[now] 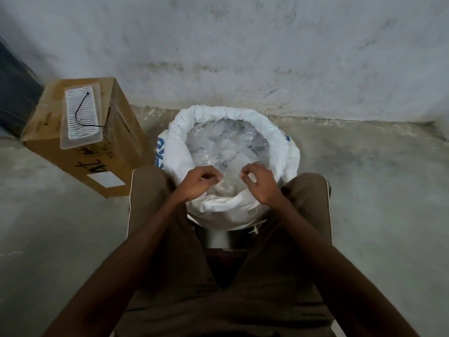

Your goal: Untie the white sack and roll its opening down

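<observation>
The white sack (272, 137) stands on the floor between my knees, its mouth open and its rim rolled down into a thick ring. Blue print shows on its left side. Inside lies a clear plastic liner (226, 144) with small packets under it. My left hand (199, 182) and my right hand (258, 183) hover over the near inner edge of the sack, each with finger and thumb pinched on the clear plastic liner. Whether anything else is in the fingers I cannot tell.
A cardboard box (116, 142) stands on the floor to the left, with a clear plastic tray (81, 115) and a black cord on top. A stained wall runs behind the sack. A dark object fills the far left corner. I sit on a stool.
</observation>
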Tool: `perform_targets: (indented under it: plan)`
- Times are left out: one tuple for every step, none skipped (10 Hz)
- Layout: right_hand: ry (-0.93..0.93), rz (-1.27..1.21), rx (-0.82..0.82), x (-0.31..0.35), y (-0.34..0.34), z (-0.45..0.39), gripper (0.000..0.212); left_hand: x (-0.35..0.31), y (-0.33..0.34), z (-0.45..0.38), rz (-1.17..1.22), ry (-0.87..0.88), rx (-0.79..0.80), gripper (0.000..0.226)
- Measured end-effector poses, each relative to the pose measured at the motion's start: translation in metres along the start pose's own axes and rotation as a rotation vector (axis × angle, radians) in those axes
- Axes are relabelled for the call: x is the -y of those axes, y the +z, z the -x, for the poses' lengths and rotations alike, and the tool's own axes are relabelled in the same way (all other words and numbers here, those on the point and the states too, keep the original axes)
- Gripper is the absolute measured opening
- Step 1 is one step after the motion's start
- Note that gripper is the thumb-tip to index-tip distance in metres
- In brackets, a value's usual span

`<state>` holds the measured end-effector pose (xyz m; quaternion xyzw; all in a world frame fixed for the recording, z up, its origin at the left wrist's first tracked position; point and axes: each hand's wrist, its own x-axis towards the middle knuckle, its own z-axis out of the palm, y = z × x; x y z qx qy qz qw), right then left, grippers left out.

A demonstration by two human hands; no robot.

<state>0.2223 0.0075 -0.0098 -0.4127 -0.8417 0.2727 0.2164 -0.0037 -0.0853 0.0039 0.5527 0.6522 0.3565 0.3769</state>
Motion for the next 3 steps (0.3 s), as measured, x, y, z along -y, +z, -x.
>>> perform_targets:
  plan:
    - [0.016,0.109,-0.107,-0.003,-0.002,-0.037,0.02,-0.007,-0.009,-0.046,-0.079,0.046,-0.195,0.011]
    - [-0.022,0.259,-0.151,-0.014,0.0,-0.085,0.029,0.0,-0.015,-0.103,-0.291,0.098,-0.26,0.031]
    - [-0.011,0.42,-0.175,-0.023,0.012,-0.124,0.042,0.012,-0.013,-0.148,-0.517,0.125,-0.294,0.047]
